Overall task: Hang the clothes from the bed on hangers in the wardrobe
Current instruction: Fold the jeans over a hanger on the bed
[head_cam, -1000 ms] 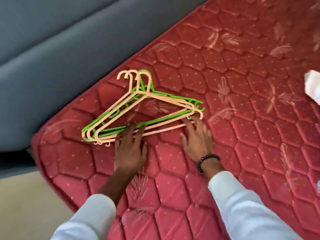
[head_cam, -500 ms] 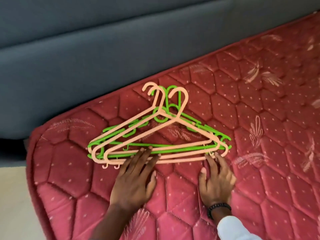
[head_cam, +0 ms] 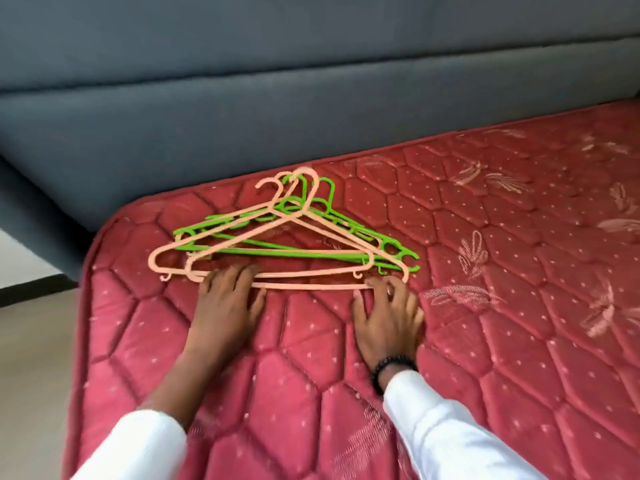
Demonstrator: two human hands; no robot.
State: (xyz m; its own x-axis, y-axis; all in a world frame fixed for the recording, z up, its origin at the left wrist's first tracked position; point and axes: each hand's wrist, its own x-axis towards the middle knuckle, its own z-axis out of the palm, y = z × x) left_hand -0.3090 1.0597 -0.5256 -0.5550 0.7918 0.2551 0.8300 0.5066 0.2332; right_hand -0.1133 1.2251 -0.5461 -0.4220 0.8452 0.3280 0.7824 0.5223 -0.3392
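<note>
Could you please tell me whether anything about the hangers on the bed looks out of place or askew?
Nothing is damaged, but the hangers lie in a loose, fanned pile near the corner of the mattress, peach and green ones crossed and hooks not lined up. The left hand and right hand touch the nearest bars.

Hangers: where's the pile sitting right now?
In the head view the pile of peach and green hangers lies flat near the mattress's far left corner, by the grey bed frame, with the left hand and right hand touching its near edge.
</note>
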